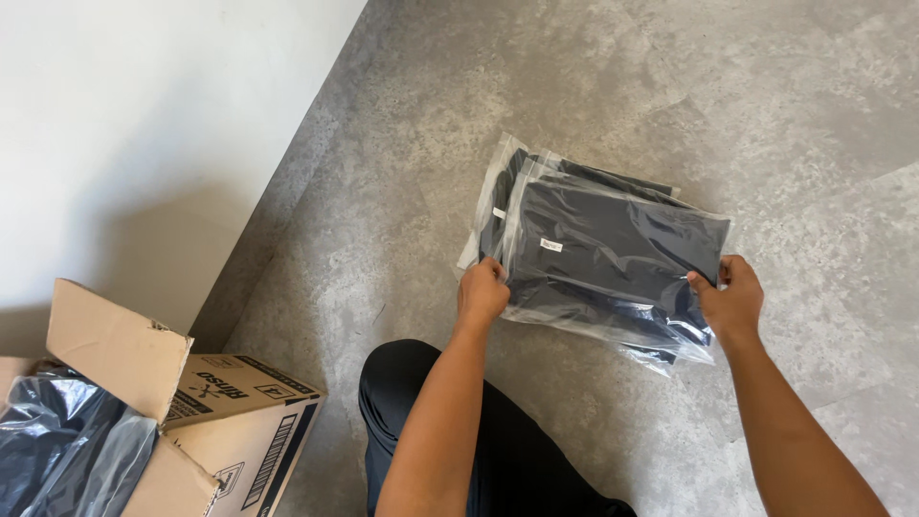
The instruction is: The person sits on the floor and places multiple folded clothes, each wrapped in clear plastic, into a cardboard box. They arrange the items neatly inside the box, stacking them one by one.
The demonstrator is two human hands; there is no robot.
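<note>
Hands [481, 295] [732, 302] gripping clear-bagged dark garments [613, 254] (white tag)

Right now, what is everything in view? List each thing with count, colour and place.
clear bags of dark garments: a stack, exact count unclear, black in clear plastic, on the floor at centre right
cardboard box: one, brown, open, lower left by the wall
plastic-wrapped dark items: count unclear, black, inside the box
floor: grey, mottled
wall: white, upper left
black trousers: the person's knee, bottom centre
left hand: gripping the stack's left edge
right hand: gripping the stack's right edge
</note>
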